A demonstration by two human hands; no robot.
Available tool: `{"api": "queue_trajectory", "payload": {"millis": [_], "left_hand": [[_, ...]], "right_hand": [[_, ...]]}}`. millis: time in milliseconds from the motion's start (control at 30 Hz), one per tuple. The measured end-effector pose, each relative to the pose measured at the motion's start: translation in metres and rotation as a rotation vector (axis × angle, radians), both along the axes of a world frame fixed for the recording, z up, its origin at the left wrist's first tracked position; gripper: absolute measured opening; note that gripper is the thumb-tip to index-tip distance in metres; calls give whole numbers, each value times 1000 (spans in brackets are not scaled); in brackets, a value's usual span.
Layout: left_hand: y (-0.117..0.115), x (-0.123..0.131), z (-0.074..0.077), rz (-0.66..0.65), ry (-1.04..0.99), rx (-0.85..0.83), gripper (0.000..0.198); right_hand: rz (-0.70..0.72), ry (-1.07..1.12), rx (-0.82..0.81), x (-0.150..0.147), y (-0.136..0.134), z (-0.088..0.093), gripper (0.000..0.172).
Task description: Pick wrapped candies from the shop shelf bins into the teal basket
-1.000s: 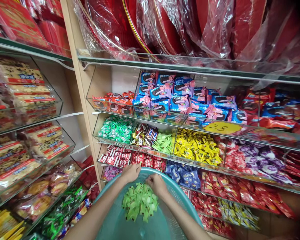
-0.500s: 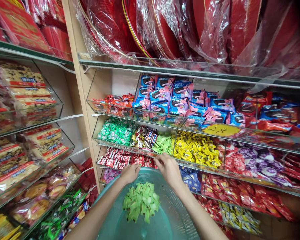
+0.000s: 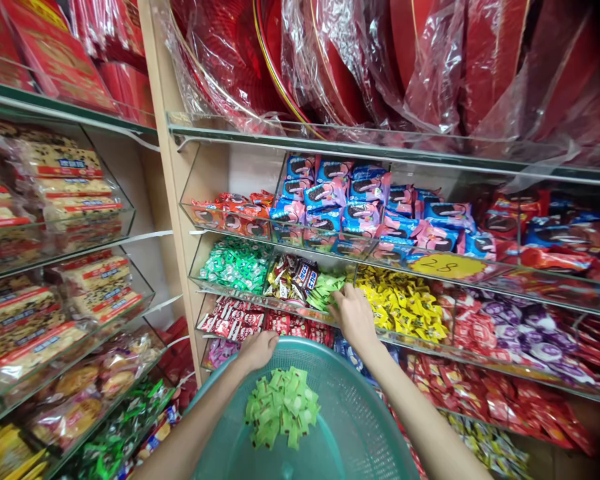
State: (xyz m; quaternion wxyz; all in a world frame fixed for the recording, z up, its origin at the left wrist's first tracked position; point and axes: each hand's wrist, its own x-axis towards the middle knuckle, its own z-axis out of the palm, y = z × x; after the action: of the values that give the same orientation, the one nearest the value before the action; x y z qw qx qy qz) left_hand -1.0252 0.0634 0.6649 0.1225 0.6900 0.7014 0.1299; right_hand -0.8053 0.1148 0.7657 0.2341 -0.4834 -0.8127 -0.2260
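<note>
A teal plastic basket (image 3: 360,427) sits low in front of me, with a heap of light green wrapped candies (image 3: 281,405) in it. My left hand (image 3: 258,349) grips the basket's far rim. My right hand (image 3: 354,316) reaches into a clear shelf bin, fingers curled down onto the light green candies in the bin (image 3: 324,288), between the mixed dark wrappers and the yellow candies (image 3: 405,303). What its fingers hold is hidden.
Clear acrylic bins line the shelves: blue and pink cookie packs (image 3: 350,200), green mints (image 3: 235,263), purple and red sweets on the right. A yellow price tag (image 3: 447,265) sits on a bin edge. Wrapped red trays fill the top shelf. Nougat packs (image 3: 75,193) fill the left shelves.
My right hand rose from the candy heap in the basket, up and right into the shelf bin of light green candies. My left hand stayed on the basket rim.
</note>
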Motion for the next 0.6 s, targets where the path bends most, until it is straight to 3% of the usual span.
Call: {"api": "queue_trajectory", "payload": {"millis": [333,467,600], "left_hand": [[-3,0,-2,20,-7,-5,38],[-4,1,1,24,-4,-23,38],[-4,2,2,30,-2,-28,38]], "right_hand": [[75,49,111,3,8,-4,22],[139,195,204,9,7,-1,23],[248,382,250,5,-12,5,24]]}}
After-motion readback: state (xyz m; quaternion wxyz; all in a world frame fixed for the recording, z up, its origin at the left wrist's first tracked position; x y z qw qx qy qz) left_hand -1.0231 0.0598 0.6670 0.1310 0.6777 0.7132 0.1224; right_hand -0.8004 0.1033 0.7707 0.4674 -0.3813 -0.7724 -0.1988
